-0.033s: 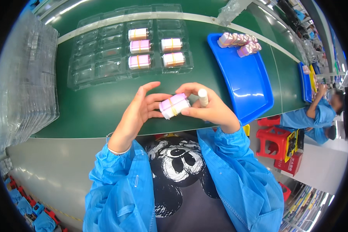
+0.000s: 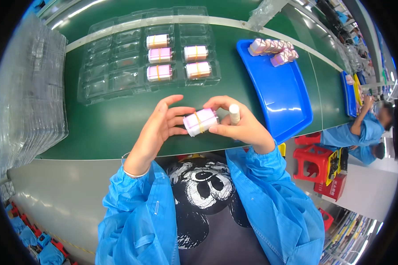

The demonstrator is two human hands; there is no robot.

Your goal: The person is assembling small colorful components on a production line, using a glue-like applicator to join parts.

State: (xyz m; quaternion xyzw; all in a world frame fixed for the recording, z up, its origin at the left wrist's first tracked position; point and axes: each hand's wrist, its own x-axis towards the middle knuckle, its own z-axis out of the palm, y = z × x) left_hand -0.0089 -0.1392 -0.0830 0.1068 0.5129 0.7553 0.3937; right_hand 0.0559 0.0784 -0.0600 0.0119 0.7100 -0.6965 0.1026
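Between my hands is a small pink and white bundle [image 2: 200,122] with a yellow rubber band around it. My right hand [image 2: 248,129] is closed on its right end between thumb and forefinger. A white stick [image 2: 234,114] like a capped marker also stands up in the right hand's curled fingers. My left hand [image 2: 153,128] has its fingers spread, their tips at the bundle's left end; whether they press on it I cannot tell. Beyond my hands lies a clear plastic tray [image 2: 128,95] with several similar banded bundles in its right-hand pockets.
A blue tray [image 2: 287,95] on the right holds several bundles [image 2: 272,46] at its far end. Tall stacked clear trays [image 2: 28,97] stand on the left of the green table [image 2: 119,132]. Red stools [image 2: 311,161] and a person in blue [image 2: 362,128] are farther right.
The bundle has turned slightly in my right fingers and shifted a little to the right. My hands have hardly moved.
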